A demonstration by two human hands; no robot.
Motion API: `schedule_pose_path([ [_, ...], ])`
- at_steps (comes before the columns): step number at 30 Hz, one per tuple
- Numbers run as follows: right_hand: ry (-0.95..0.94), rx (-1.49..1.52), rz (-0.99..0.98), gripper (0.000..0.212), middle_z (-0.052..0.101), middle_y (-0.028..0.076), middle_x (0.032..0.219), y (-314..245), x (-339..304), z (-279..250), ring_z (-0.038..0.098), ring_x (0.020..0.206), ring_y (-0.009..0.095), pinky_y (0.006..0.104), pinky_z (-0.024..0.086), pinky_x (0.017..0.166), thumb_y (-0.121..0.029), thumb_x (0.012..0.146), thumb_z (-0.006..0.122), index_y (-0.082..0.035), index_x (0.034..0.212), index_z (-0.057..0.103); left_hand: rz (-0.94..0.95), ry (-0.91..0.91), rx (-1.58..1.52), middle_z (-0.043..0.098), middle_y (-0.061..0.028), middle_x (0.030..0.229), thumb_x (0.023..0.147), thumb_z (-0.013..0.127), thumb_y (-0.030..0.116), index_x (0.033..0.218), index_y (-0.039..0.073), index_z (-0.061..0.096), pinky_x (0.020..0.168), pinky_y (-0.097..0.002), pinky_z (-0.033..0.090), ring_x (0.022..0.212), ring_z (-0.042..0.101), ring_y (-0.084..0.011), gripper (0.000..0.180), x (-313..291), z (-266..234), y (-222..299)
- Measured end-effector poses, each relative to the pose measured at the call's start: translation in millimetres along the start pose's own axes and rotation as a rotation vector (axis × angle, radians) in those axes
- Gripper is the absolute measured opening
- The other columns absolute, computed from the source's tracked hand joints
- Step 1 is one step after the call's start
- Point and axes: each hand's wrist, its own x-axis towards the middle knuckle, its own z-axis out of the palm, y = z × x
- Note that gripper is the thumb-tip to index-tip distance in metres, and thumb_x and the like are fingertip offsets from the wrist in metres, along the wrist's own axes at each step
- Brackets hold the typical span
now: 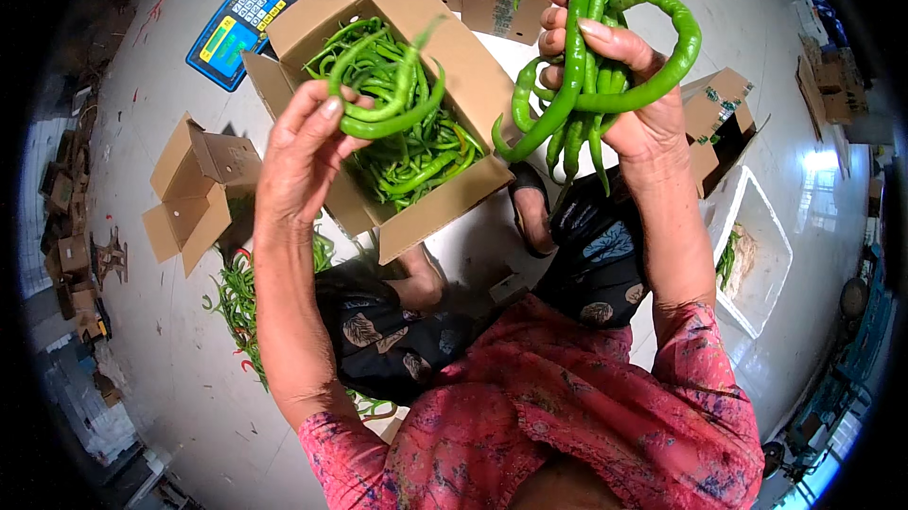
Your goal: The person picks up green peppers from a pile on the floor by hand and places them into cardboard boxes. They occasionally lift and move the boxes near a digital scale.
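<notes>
My right hand (615,66) is raised at the upper right, its fingers wrapped round a bunch of long green chili peppers (579,61). Several of these peppers curl, one in a wide loop past my thumb. With thumb and fingers, my left hand (312,137) pinches curved green chili peppers (392,113) over an open cardboard box (454,37). Many more green peppers (416,165) fill that box, a few tinged red. The tip of one held pepper is smeared by motion. My left hand hides part of the box's near left side.
A blue scale display (241,28) stands beyond the box. At left sits an empty open carton (203,189). Loose peppers (241,307) lie on the floor by my left arm. Closed cartons (501,0) are ahead; a white foam box (757,274) stands at right.
</notes>
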Motion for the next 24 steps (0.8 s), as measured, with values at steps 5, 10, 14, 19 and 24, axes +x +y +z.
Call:
schedule_pose_path([
  [5,0.024,-0.041,0.013,0.066,0.053,0.009,0.111,-7,-4,-1,0.058,0.099,0.017,0.0316,0.052,0.082,-0.009,0.084,0.063,0.004,0.142,0.036,-0.062,0.066,0.037,0.065,-0.0115,0.108,0.097,0.058,0.016,0.108,0.004,0.057,0.087,-0.0325,0.056,0.098,0.065,-0.0184,0.017,-5,9,-23],
  [10,0.022,-0.066,0.018,0.064,0.053,0.008,0.11,-5,-5,0,0.058,0.099,0.016,0.0303,0.052,0.081,-0.011,0.085,0.063,0.004,0.141,0.037,-0.165,0.157,0.379,0.064,-0.0107,0.108,0.095,0.06,0.019,0.119,0.001,0.055,0.081,-0.0309,0.057,0.096,0.065,-0.0182,0.03,-16,8,-32],
  [14,0.037,-0.1,0.018,0.064,0.054,0.008,0.11,-8,-5,1,0.058,0.098,0.016,0.0293,0.051,0.08,-0.011,0.085,0.063,0.005,0.141,0.038,-0.139,0.15,1.15,0.07,-0.0172,0.086,0.094,0.061,0.022,0.121,0.002,0.058,0.065,-0.035,0.055,0.075,0.069,-0.0234,0.034,-25,13,-37],
  [19,0.228,-0.092,0.023,0.054,0.064,0.012,0.097,-3,-7,10,0.065,0.089,0.025,0.0378,0.055,0.082,-0.004,0.076,0.069,0.001,0.126,0.051,0.179,0.194,1.457,0.065,-0.0186,0.075,0.086,0.065,0.01,0.109,0.004,0.065,0.067,-0.0437,0.051,0.071,0.065,-0.0372,0.024,-29,18,-21],
  [24,0.198,-0.067,0.022,0.052,0.063,0.011,0.094,-1,-4,6,0.065,0.086,0.024,0.0359,0.055,0.081,-0.003,0.075,0.07,0.001,0.124,0.053,0.275,0.026,1.376,0.063,-0.0205,0.092,0.082,0.067,0.007,0.107,0.004,0.066,0.074,-0.0448,0.05,0.085,0.063,-0.0375,0.026,-22,34,-35],
])
